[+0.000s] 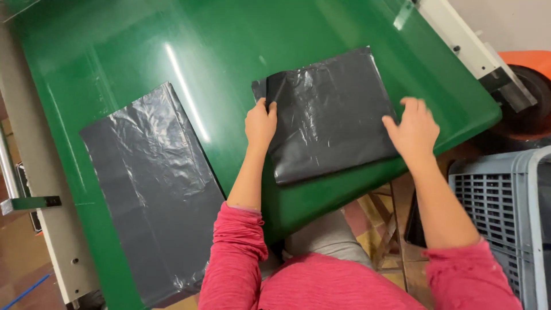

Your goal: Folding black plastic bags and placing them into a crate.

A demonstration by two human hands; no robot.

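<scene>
Two dark grey plastic bags lie on the green table (pixel 143 51) — going left to right, the flat bag (pixel 152 189) is spread long and untouched, well apart from the hands. The left hand (pixel 260 123) pinches the folded bag (pixel 333 115) at its turned-over left corner, fingers together on the film. The right hand (pixel 414 131) rests on that bag's right edge, fingers slightly apart, gripping nothing. Folding looks to be the step in hand; a next crease would need both edges held square. Far right, a grey slatted crate (pixel 496 201) — contents hidden
</scene>
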